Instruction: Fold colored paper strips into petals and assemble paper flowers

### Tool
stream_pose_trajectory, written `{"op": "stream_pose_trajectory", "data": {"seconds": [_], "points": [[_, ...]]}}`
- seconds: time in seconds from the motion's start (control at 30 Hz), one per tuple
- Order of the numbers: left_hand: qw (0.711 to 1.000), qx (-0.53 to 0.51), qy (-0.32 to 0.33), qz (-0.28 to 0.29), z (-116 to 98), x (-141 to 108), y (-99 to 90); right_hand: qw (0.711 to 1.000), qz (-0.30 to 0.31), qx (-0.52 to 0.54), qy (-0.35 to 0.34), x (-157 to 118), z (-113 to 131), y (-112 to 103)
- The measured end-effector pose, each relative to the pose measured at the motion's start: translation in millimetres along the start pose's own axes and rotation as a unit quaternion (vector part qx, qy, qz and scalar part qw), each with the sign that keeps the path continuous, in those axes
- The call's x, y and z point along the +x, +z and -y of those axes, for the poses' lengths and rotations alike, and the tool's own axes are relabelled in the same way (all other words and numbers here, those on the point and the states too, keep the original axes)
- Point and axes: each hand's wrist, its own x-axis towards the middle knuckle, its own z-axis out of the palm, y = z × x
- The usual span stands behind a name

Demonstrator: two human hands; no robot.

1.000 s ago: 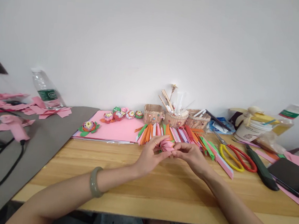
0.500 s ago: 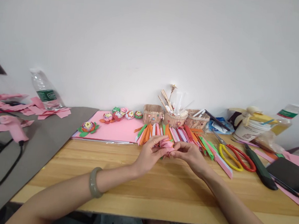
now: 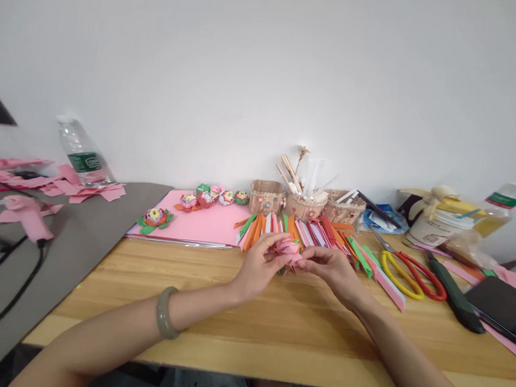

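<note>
A pink folded-paper flower (image 3: 290, 249) is held between my two hands, above the front of a row of folded paper strips (image 3: 264, 225). My left hand (image 3: 261, 269) is closed around its left side, thumb below and fingers above. From the right, the thumb and fingers of my right hand (image 3: 329, 269) pinch the flower's edge. My fingers cover part of the flower. Finished-looking paper flowers (image 3: 206, 198) sit on pink paper sheets (image 3: 210, 228) to the left, and one with green leaves (image 3: 155, 220) lies nearest the sheets' left edge.
Small woven baskets (image 3: 266, 198) stand by the wall, one with sticks and straws. On the right are scissors (image 3: 402, 272), a green-handled cutter (image 3: 457, 295), a dark flat device (image 3: 503, 304) and a paper cup (image 3: 438, 228). A pink glue gun (image 3: 30, 219) and a bottle (image 3: 83, 154) are left.
The whole view has shifted slightly, so things on the table appear a little further right. Both hands keep their grip on the paper flower, almost unmoved.
</note>
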Motion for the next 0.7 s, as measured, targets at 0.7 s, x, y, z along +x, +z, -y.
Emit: {"op": "stream_pose_trajectory", "data": {"seconds": [0.7], "points": [[0.997, -0.039, -0.004, -0.069, 1, 0, 2.5, 0.968, -0.118, -0.191, -0.114, -1, -5, 14]]}}
